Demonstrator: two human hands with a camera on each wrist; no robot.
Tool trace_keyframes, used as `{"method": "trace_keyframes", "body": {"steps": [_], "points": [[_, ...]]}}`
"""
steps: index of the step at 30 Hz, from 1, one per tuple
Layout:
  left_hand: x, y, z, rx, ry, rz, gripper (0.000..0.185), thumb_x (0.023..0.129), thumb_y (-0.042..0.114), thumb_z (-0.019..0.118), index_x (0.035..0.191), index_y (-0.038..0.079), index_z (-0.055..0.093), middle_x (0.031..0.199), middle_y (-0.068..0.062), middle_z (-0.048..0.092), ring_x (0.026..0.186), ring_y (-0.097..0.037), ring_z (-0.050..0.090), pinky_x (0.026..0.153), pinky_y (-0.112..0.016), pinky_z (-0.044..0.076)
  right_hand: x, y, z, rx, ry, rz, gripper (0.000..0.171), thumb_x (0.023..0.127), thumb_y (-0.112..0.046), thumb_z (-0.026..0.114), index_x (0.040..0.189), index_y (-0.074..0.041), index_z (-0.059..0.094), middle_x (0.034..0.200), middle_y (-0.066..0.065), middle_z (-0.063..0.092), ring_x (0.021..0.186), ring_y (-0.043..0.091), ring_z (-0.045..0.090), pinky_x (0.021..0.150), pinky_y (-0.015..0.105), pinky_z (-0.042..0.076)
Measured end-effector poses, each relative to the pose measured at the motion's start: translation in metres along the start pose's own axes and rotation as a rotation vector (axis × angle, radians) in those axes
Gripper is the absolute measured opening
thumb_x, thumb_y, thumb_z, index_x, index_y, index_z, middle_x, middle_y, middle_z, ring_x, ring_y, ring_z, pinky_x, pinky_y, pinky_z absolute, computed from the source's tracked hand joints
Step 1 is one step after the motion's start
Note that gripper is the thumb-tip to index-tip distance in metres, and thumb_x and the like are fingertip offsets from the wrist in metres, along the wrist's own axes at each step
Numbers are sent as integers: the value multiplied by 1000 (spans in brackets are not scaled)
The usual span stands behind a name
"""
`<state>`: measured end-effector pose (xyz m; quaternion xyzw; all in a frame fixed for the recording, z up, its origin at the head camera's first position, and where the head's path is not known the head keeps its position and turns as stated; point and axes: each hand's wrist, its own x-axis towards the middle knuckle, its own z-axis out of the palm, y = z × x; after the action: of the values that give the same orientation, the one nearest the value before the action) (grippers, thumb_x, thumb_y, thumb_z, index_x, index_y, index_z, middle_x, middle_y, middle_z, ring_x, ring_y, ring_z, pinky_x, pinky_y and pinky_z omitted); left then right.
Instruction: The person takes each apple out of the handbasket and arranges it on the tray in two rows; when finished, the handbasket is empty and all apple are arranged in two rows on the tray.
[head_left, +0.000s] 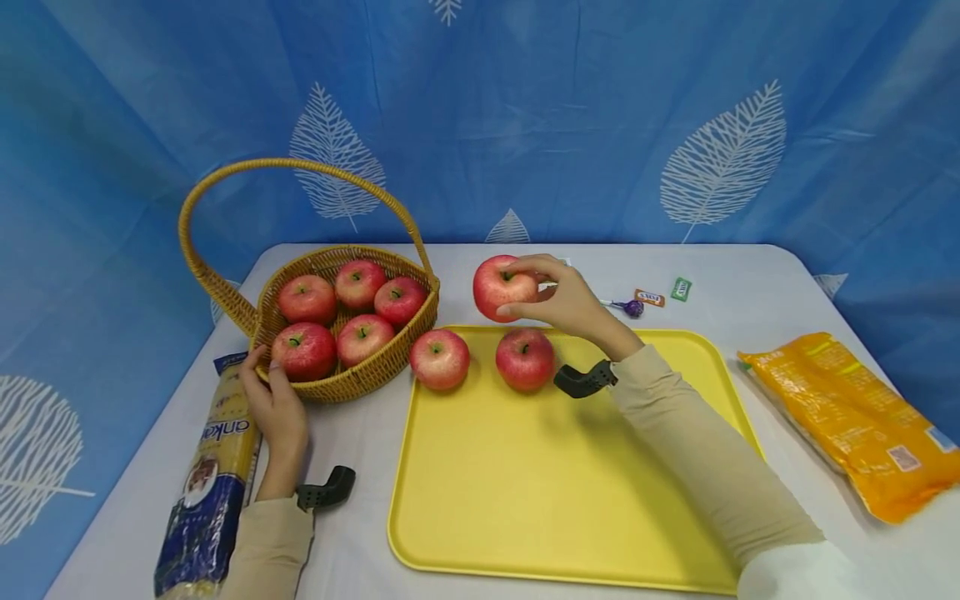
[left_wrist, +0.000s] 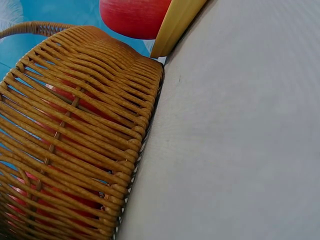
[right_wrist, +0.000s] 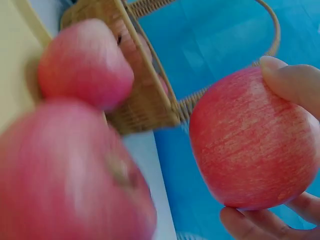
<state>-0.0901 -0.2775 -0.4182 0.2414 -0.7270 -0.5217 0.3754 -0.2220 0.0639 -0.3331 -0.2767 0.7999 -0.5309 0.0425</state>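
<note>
My right hand (head_left: 562, 300) grips a red apple (head_left: 495, 287) above the far edge of the yellow tray (head_left: 525, 500). In the right wrist view, thumb and fingers close around that apple (right_wrist: 250, 142) from the right. Two more apples, one pale red (head_left: 440, 360) and one darker (head_left: 525, 360), sit on the tray's far left part. At the left stands a wicker basket (head_left: 375, 373) with a tall handle and several apples inside. My left hand (head_left: 279, 412) holds the basket's near left rim, beside an apple (head_left: 303, 352). The left wrist view shows the basket's woven side (left_wrist: 85, 125) but no fingers.
A blue and gold packet (head_left: 213, 483) lies left of the left forearm. Behind the tray are a purple lollipop (head_left: 633, 308), an orange sweet (head_left: 649, 297) and a green sweet (head_left: 681, 289). An orange bag (head_left: 855, 417) lies at the right. A blue curtain (head_left: 525, 125) hangs behind the table.
</note>
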Motion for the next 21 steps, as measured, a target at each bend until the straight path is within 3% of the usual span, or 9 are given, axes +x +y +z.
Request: {"method": "trace_keyframes", "body": {"steps": [10, 16, 21], "points": [[-1, 1, 0, 18, -5, -17, 36, 95, 23, 34, 129, 11, 41, 137, -3, 41, 129, -10, 32, 110, -25, 21, -37, 30, -46, -80, 80, 111, 51, 70, -23, 77, 117, -21, 59, 126, -4, 49, 97, 15, 46, 78, 21, 48], [-1, 1, -1, 40, -5, -29, 36, 96, 24, 34, 129, 14, 41, 138, -1, 40, 130, -10, 32, 110, -25, 21, -60, 45, -57, -180, 90, 133, 51, 69, -23, 78, 117, -18, 60, 128, 2, 49, 106, 12, 44, 79, 22, 44], [0, 1, -1, 28, 5, -12, 36, 95, 22, 35, 128, 10, 42, 135, -3, 43, 127, -11, 35, 108, -25, 24, -82, 58, -63, -235, 93, 112, 52, 68, -23, 78, 117, -16, 60, 128, 6, 50, 106, 5, 43, 77, 15, 45]]}}
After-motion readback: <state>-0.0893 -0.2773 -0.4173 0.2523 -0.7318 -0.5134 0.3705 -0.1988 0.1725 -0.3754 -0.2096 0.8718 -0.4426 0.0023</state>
